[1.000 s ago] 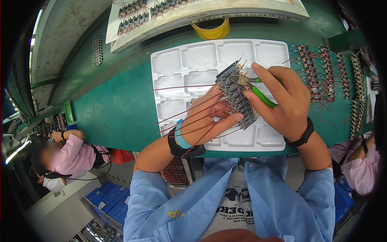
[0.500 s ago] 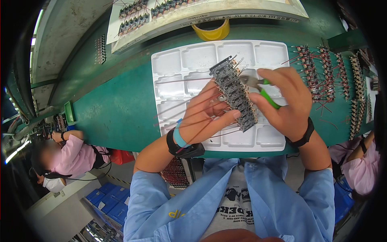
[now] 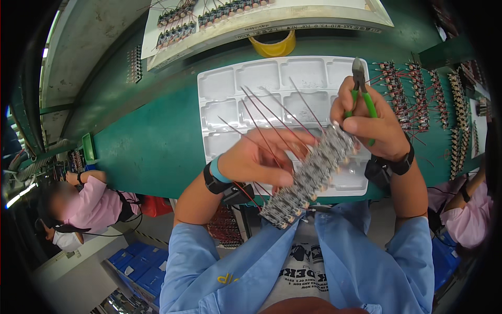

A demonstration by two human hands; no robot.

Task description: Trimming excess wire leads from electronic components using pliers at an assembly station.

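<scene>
Green tabletop [image 3: 151,146] spreads under your hands, curving away toward the rim of the view. Your left hand [image 3: 261,159] has its grip clamped on a long strip [image 3: 308,178] of small circuit boards, thumb on the near side and fingers [image 3: 293,144] laid over the top; the strip is held in the air above the tabletop's near edge, slanting from low near your chest up toward your right hand. Thin red wires [image 3: 266,118] fan up and away from the strip over the tray. Your right hand [image 3: 368,125] is closed around a pair of green-handled cutters [image 3: 361,86], nose pointing up, and its lower fingers touch the upper end of the strip; you cannot tell from here whether the cutter blades are together or apart. Both wrists carry dark bands.

Under the hands lies a white compartment tray [image 3: 230,86], its pockets looking bare where they show. Just beyond the tray sits a yellow tape roll [image 3: 274,48], and past that a pale board [image 3: 314,18] carries rows of small wired parts. More wired boards [image 3: 413,94] lie in rows to the right of the tray. A person in pink [image 3: 91,201] sits at the lower left, another pink sleeve [image 3: 470,209] shows at the right.
</scene>
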